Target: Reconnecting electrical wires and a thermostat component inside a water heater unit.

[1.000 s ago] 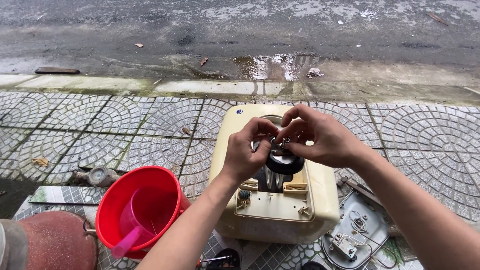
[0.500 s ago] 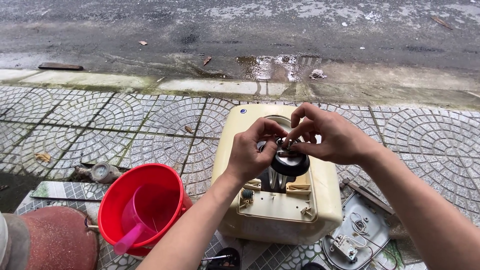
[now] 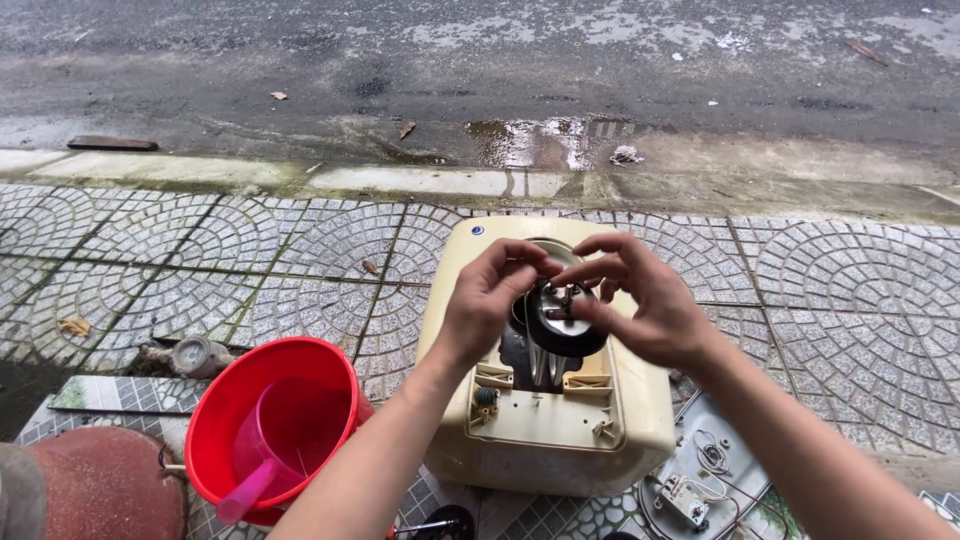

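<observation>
A cream plastic appliance casing lies on the paving with its inside open toward me. Over its opening I hold a round dark disc part with small metal terminals on top. My left hand pinches the disc's left rim with thumb and fingers. My right hand grips its right side, fingertips on the terminals in the middle. Metal tubes hang below the disc into the casing.
A red bucket holding a pink scoop stands at the left of the casing. A grey cover plate with wires lies at the lower right. A small gauge lies on the patterned pavers; a wet road runs behind.
Both hands stay on the disc part with small finger shifts. The view has tilted slightly, so the casing sits a little lower in the frame.
</observation>
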